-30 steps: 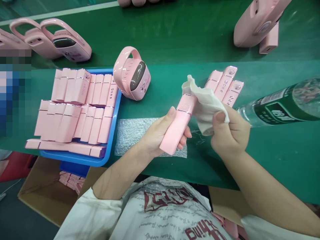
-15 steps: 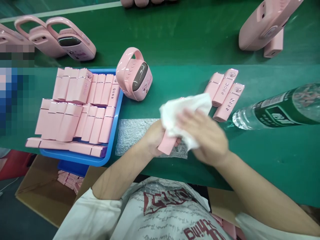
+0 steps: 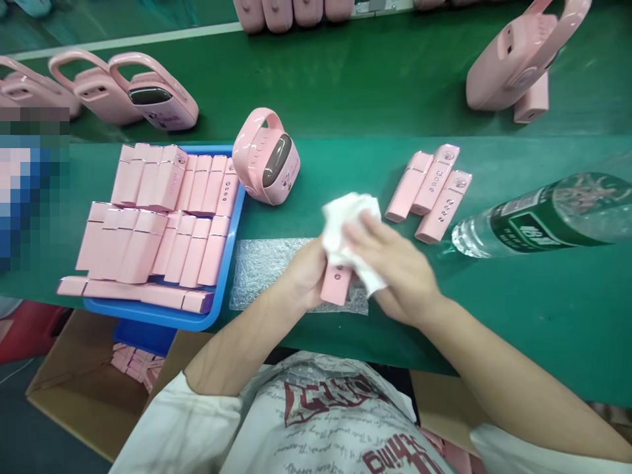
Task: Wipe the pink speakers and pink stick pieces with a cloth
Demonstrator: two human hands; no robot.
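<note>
My left hand (image 3: 307,273) is closed around a pink stick-shaped device (image 3: 336,289), its lower end with round buttons facing up. A crumpled white cloth (image 3: 345,220) covers the device's upper part. My right hand (image 3: 397,266) presses the cloth against it, its fingers blurred by motion. Under both hands lies a sheet of bubble wrap (image 3: 261,270) on the green table. To the right, three similar pink sticks (image 3: 442,207) lie side by side, some showing a row of buttons. Ahead and left stands a pink speaker-like unit (image 3: 269,161) with a loop handle and dark front panel.
At left, a blue tray (image 3: 224,263) holds stacked pink sticks. A plastic bottle (image 3: 538,220) with a green label lies at right. More handled units (image 3: 158,99) stand along the back left, another (image 3: 518,59) at back right. Below left is a cardboard box (image 3: 83,388).
The device in my left hand has turned, so its buttons now show at the lower end. My right hand and the cloth have shifted slightly left along it. The whole view has tilted a little.
</note>
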